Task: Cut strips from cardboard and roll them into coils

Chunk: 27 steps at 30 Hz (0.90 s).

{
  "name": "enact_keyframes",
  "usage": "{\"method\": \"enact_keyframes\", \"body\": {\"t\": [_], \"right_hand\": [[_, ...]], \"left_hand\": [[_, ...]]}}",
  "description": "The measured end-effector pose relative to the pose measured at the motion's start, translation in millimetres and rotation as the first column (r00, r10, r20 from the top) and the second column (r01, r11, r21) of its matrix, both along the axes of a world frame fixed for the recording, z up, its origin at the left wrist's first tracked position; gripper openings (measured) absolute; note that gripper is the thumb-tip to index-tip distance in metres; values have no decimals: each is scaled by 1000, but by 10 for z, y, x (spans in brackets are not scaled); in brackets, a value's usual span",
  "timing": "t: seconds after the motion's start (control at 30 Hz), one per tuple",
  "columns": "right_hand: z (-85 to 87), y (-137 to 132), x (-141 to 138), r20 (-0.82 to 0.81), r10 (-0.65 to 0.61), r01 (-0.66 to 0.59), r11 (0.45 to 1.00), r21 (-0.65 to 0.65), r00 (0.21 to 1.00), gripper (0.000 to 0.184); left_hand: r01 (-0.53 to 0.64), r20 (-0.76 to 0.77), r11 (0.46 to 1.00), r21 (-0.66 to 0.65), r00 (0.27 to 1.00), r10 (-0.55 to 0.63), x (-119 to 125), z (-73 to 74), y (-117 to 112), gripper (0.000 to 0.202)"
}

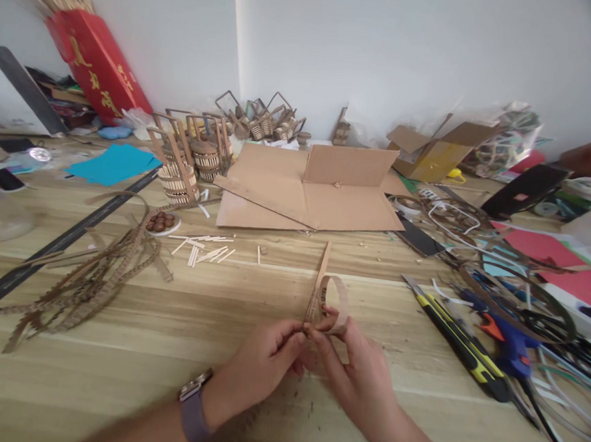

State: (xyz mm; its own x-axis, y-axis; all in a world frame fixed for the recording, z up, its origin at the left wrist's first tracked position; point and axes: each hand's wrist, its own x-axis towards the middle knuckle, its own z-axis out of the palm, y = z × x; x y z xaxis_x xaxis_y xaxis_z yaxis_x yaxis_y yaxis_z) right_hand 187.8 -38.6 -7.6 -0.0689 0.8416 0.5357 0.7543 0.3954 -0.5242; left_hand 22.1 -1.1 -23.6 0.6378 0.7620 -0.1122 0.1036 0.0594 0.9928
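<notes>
Left hand: the left hand [261,359], with a watch [194,408] on its wrist, has its grip closed, thumb and fingertips pinching the lower end of the cardboard strip [319,289].
Right hand: the right hand [361,375] meets it from the other side, its grip closed on the curled end of the same strip, where the two ends come together.
Strip: it is held just above the worktop [168,333], near the front edge at the middle. One part stands straight and points away from the person; the other bends round into a small loop.
Risk, springing: the bent cardboard looks stiff, so if either pinch slackens the loop would likely spring open.
Risk, creasing: pressing too hard at the bend could kink the strip instead of curving it.
Risk, tools: a utility knife [461,344] and a blue glue gun [506,337] lie near the right forearm, where a careless sweep could catch them.
Surface: pale wood-grain boards, crowded. A tangle of loose strips [91,282] lies to the left, with short sticks [203,249] and a flattened carton [307,188] farther back.
Behind: small woven baskets [189,154], blue paper [113,163] and a red box [97,65] leaning in the corner.
Room: a plain white wall [386,46] in soft, even light.
</notes>
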Motion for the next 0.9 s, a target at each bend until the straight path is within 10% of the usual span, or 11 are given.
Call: {"method": "enact_keyframes", "body": {"t": [0.27, 0.9], "right_hand": [[-1, -12, -24, 74, 108, -115, 989, 93, 991, 9], [13, -30, -24, -56, -44, 41, 998, -50, 997, 19]], "left_hand": [[-12, 74, 998, -55, 997, 16, 4, -7, 10, 41], [-10, -26, 1000, -23, 1000, 9, -1, -12, 14, 33]]}}
